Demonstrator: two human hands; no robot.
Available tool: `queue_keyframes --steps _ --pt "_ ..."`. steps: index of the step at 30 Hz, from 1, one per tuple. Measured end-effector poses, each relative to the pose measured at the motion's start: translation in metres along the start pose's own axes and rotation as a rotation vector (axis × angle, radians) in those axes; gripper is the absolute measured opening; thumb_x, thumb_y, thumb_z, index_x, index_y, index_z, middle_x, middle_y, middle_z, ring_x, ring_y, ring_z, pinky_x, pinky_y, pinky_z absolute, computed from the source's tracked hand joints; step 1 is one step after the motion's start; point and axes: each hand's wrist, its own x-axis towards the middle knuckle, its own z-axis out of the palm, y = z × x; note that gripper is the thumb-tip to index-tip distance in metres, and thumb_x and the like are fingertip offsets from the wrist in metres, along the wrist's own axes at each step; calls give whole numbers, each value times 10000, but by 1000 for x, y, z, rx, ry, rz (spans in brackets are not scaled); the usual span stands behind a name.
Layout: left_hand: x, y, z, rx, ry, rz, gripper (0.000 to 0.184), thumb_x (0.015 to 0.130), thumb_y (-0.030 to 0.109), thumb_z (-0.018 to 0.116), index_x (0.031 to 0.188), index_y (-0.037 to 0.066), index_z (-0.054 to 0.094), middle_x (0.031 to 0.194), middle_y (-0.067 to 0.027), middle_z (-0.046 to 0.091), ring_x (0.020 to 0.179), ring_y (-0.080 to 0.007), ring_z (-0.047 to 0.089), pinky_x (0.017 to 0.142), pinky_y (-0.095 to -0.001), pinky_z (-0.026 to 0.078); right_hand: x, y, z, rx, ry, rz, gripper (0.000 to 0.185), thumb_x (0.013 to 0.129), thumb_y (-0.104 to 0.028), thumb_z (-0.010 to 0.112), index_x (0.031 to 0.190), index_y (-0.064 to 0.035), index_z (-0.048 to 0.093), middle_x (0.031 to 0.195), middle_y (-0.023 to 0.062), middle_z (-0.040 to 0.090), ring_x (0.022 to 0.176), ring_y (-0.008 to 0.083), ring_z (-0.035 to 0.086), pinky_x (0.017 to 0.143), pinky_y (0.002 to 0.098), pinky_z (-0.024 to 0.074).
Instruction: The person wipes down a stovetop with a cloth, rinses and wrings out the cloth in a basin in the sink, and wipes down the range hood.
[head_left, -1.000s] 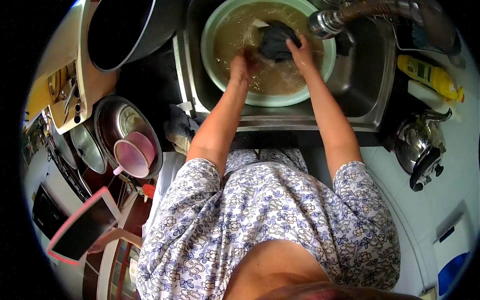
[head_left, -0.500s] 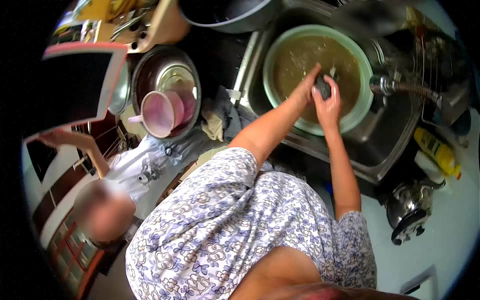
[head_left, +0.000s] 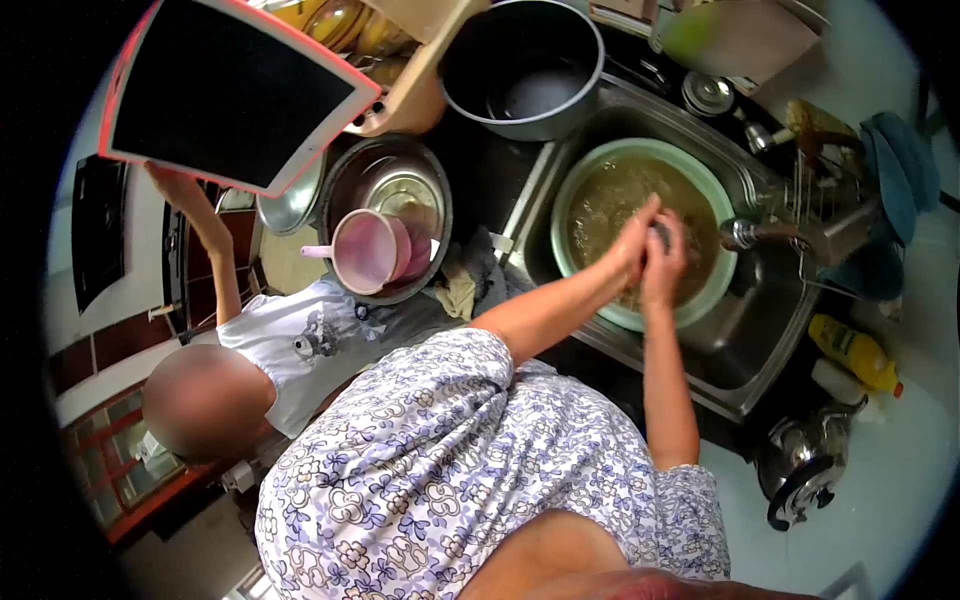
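Note:
A pale green basin [head_left: 727, 262] of murky brown water stands in the metal sink. Over it, my left hand [head_left: 632, 240] and my right hand [head_left: 664, 262] are pressed together, fingers pointing toward the far side. A dark grey lump [head_left: 660, 236] shows between them, mostly covered by the fingers; I cannot make out its kind. My right hand is curled around the lump, while the left palm lies against it with fingers stretched out.
The faucet [head_left: 742, 235] reaches over the basin's right rim. Left of the sink are a large dark pot [head_left: 580, 95] and a bowl holding pink dippers [head_left: 372, 250]. A kettle [head_left: 800, 470] and yellow bottle [head_left: 850, 350] stand right. Another person holds up a red-edged tablet [head_left: 240, 95].
The view has shifted, so the basin sits lower. My hands have closed together, covering more of the lump. The other person's tablet has moved up and right in view.

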Motion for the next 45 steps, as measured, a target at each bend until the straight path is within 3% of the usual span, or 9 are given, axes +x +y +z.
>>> queue_keyframes --steps 5,9,12,13,15,18,21,25,45 --pt "6 -20 -22 -143 -279 -132 368 920 269 401 1212 51 453 1158 -85 503 1061 -203 476 908 -330 394 11 20 2 17 -22 -39 444 863 -286 500 1246 -64 472 1326 163 399 1245 313 342 1037 388 228" --pt "6 -21 -14 32 -210 -196 340 882 316 459 1069 41 532 1011 -95 573 939 -214 529 864 -356 424 28 27 -24 204 104 360 475 865 -324 468 1242 -36 457 1241 136 455 1150 253 413 965 363 302" --pt "15 3 -13 -116 -156 -217 397 860 340 499 1108 30 508 1081 -101 552 979 -214 537 746 -364 498 -8 35 15 255 108 190 583 827 -352 508 1300 -45 361 1273 170 411 1190 250 374 994 369 273" --pt "39 -10 -41 -656 -480 -401 431 862 330 499 1164 25 465 1166 -102 494 1057 -219 495 784 -352 487 -18 13 22 110 99 141 600 824 -353 512 1315 -51 344 1296 171 391 1209 248 354 1009 371 251" --pt "52 -24 -56 -663 -633 -322 401 878 278 483 1192 30 455 1128 -91 500 1025 -198 492 815 -310 449 -15 1 23 166 71 157 638 820 -356 520 1340 -52 311 1334 173 355 1235 247 325 1030 367 220" --pt "-1 -6 -14 194 -173 -111 284 879 190 480 1119 42 513 1003 -68 570 920 -172 532 813 -293 425 27 24 2 366 196 275 564 837 -336 509 1285 -19 381 1278 158 411 1181 218 380 993 328 274" --pt "1 -7 -15 64 -222 -150 339 873 282 501 1111 41 505 981 -68 576 879 -184 542 777 -322 449 18 49 -9 595 168 426 348 850 -330 485 1035 -35 506 1039 109 506 1006 198 475 918 352 333" --pt "17 14 -15 79 -83 -53 462 855 413 521 1119 34 518 979 -115 558 898 -207 535 800 -328 444 -23 -14 26 162 68 209 615 852 -393 491 1340 -59 321 1437 172 173 1303 280 228 1055 394 185" --pt "-10 9 -16 -28 -126 -142 428 890 342 451 1206 54 484 1113 -84 547 1012 -203 505 907 -377 382 -7 4 10 36 65 87 509 831 -285 511 1272 -43 437 1381 181 301 1259 307 309 1033 381 227"
